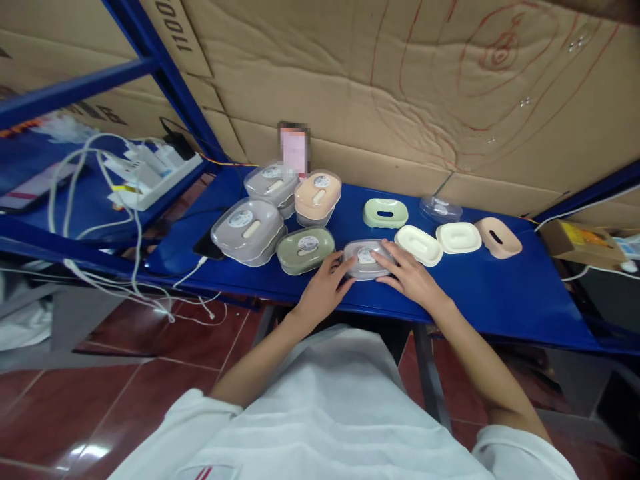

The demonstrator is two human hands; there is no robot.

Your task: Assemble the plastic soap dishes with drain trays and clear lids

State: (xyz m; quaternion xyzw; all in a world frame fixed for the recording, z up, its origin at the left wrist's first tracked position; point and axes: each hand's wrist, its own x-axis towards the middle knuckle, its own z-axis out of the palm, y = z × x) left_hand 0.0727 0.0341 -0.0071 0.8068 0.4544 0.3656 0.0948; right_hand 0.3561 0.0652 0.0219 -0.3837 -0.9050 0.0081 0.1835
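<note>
A soap box [369, 270] with a transparent lid and a round label rests on the blue table in front of me, between my hands. My left hand [326, 285] grips its left side, fingers curved against the edge. From the right, my right hand [413, 277] holds the same box, with fingers reaching over the lid. Just left of it sits a green lidded soap box [300, 257]. Beyond my right hand lie two cream-coloured soap trays, a nearer one [418, 248] and another [457, 239].
Grey boxes [257, 240] and a peach box [320, 197] are stacked at left. A green holder [385, 223], a transparent lid [443, 212] and a peach holder [501, 241] stand right. A phone [295, 150] leans at the back; white cables [135, 253] hang left.
</note>
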